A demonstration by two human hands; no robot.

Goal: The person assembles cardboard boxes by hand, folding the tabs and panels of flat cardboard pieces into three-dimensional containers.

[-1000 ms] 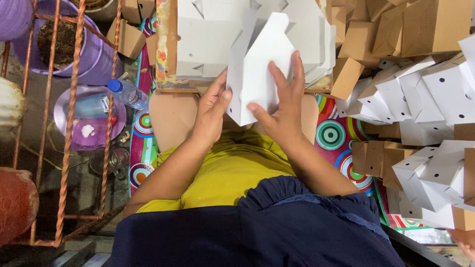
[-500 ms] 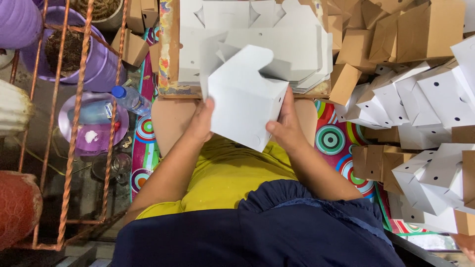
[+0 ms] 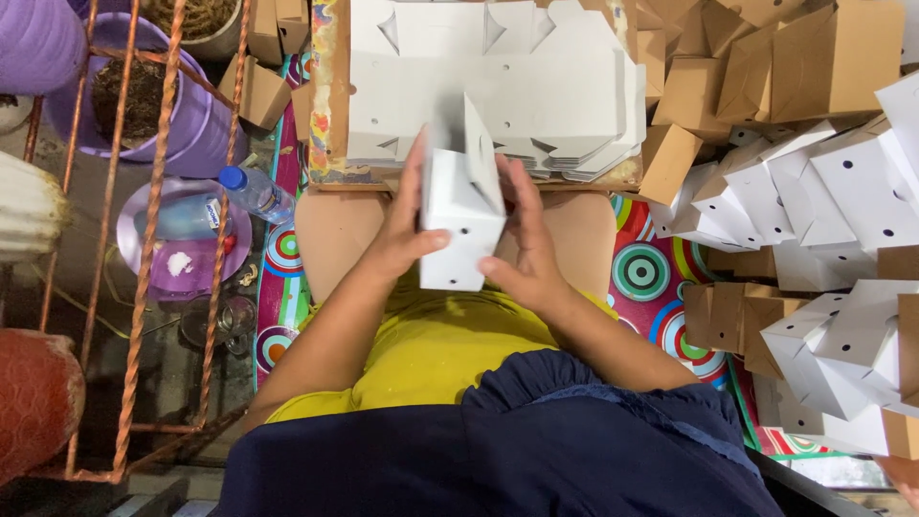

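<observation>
I see both hands closed around a small white folded cardboard box (image 3: pixel 461 215), held upright above the lap, just in front of the near edge of the board. My left hand (image 3: pixel 402 230) grips the box's left side, thumb across the front near the lower edge and fingers running up behind it. My right hand (image 3: pixel 522 244) clasps the right side, thumb pressed against the lower front corner, fingers curled up along the side. The box shows a small dark hole on its front face, and its top flap rises into a blurred peak.

Just beyond the box lies a stack of flat white die-cut cardboard blanks (image 3: pixel 517 86) on a wooden board with a worn painted rim (image 3: pixel 325 105). To the right sits a heap of finished white and brown folded boxes (image 3: pixel 823 182), spreading across a mat printed with coloured circles (image 3: pixel 639 273). To the left, past a rust-coloured metal railing (image 3: pixel 144 258), a clear plastic bottle with a blue cap (image 3: pixel 254 191) lies near a purple plastic lid (image 3: pixel 177 239).
</observation>
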